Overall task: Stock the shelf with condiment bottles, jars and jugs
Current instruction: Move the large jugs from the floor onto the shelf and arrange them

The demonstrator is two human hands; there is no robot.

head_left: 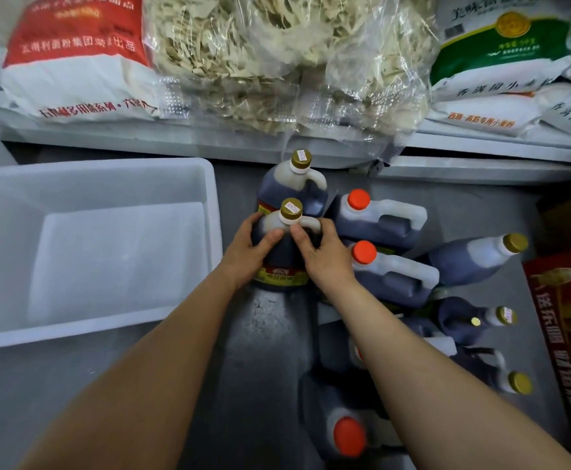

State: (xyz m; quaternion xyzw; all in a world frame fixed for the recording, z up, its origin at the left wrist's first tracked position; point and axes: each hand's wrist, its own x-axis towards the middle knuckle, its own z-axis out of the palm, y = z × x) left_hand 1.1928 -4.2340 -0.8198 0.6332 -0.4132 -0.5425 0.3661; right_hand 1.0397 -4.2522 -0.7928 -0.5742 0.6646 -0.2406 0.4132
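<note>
1. Head view looks down at a grey floor (270,351) in front of a low white shelf (209,144).
2. Both hands hold a dark jug with a gold cap (282,256), which stands upright on the floor between the white plastic tub (209,184) and the red-capped jugs.
3. The left hand (248,252) wraps round the jug's left shoulder, fingers curled on its side and thumb pressed on the front below the neck.
4. The right hand (324,254) grips the jug's right side at the handle, thumb on the front and fingers curled round the far side.
5. A second gold-capped jug (297,188) stands just behind the held one, touching it.
6. To the right, two red-capped jugs (382,222) with white handles stand close together; the near one is just beside the right hand.
7. More dark bottles with gold caps (480,256) stand further right, and another red-capped jug (345,432) stands at the bottom, partly hidden by the right forearm.
8. On the shelf lie a red and white flour sack (80,62), a clear bag of pale dried strips (294,56) and green and white flour bags (501,52).
9. A red printed carton (569,317) sits at the right edge.
</note>
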